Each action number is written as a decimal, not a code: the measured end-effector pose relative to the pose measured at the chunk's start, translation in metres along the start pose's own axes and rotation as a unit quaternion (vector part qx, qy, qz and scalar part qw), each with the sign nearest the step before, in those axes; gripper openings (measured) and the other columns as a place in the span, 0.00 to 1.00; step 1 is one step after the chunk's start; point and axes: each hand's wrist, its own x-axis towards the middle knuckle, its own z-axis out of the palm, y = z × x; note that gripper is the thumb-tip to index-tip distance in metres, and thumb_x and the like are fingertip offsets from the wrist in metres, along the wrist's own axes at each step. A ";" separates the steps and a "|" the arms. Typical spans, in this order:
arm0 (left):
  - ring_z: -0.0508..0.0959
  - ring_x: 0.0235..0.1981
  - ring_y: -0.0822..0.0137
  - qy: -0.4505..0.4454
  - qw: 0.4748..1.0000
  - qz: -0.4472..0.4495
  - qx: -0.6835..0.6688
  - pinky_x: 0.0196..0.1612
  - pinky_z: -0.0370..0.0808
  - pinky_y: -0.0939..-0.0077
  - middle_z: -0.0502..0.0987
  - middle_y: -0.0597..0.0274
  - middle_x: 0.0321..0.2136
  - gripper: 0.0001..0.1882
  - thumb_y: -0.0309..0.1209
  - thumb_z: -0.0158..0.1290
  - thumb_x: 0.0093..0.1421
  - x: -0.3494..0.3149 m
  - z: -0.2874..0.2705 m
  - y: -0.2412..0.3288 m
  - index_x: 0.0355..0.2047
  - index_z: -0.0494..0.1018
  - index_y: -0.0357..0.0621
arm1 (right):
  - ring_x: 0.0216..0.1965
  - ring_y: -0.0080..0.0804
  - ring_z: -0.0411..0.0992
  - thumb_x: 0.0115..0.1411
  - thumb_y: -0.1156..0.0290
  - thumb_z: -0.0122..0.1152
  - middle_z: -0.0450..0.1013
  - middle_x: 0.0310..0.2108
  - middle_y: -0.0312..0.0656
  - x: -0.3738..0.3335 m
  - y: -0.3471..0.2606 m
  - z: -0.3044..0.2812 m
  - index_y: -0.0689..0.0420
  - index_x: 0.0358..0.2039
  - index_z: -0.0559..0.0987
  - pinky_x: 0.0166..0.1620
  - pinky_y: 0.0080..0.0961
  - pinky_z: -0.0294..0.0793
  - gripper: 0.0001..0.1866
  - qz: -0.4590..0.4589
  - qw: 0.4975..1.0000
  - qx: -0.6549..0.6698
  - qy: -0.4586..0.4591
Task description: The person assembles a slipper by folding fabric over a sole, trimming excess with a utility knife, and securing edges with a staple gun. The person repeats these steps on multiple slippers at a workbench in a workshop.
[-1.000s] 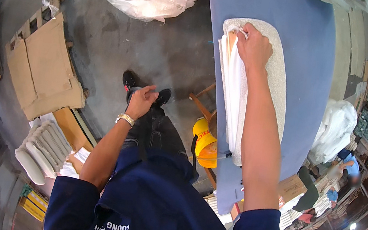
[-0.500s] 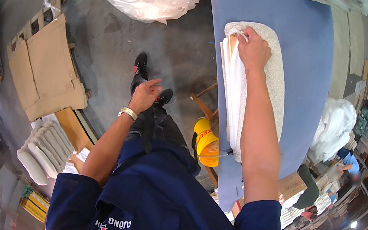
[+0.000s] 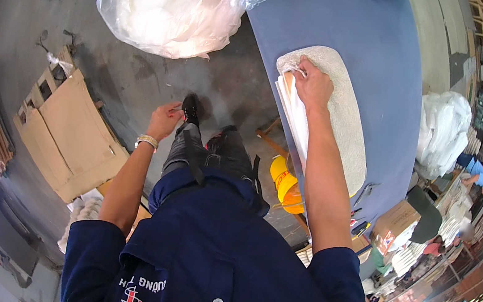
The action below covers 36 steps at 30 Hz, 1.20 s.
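Note:
A long cream upholstered piece (image 3: pixel 344 113) with rounded corners lies on the blue-covered table (image 3: pixel 387 54) to my right. White cloth (image 3: pixel 296 118) runs along its left side, with a tan, wood-coloured strip (image 3: pixel 289 82) showing at the far end. My right hand (image 3: pixel 315 88) is over that end, fingers pinched on a gathered white cord-like strip (image 3: pixel 294 69); the forearm hides part of the piece. My left hand (image 3: pixel 166 120), with a metal watch at the wrist, hangs over the floor near my shoe. Its fingers are loosely apart and hold nothing.
A large clear plastic bag of white material (image 3: pixel 169 9) stands beyond the table's left corner. Flattened cardboard (image 3: pixel 75 138) leans on the left. Under the table edge is a yellow item (image 3: pixel 286 184) by a wooden leg. Tools (image 3: pixel 365 194) and a cardboard box (image 3: pixel 396 226) lie right.
The view has shifted, so the table and bag sit lower. My left hand has swung left and outward. My right hand keeps its pinch at the far end of the upholstered piece.

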 end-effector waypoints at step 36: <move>0.84 0.37 0.46 -0.008 0.937 0.317 0.146 0.42 0.80 0.58 0.84 0.48 0.33 0.15 0.31 0.65 0.51 0.095 0.075 0.300 0.40 0.82 0.43 | 0.40 0.49 0.82 0.60 0.63 0.64 0.81 0.43 0.36 -0.001 0.000 -0.010 0.48 0.41 0.80 0.39 0.52 0.80 0.10 -0.116 0.993 -0.030 -0.004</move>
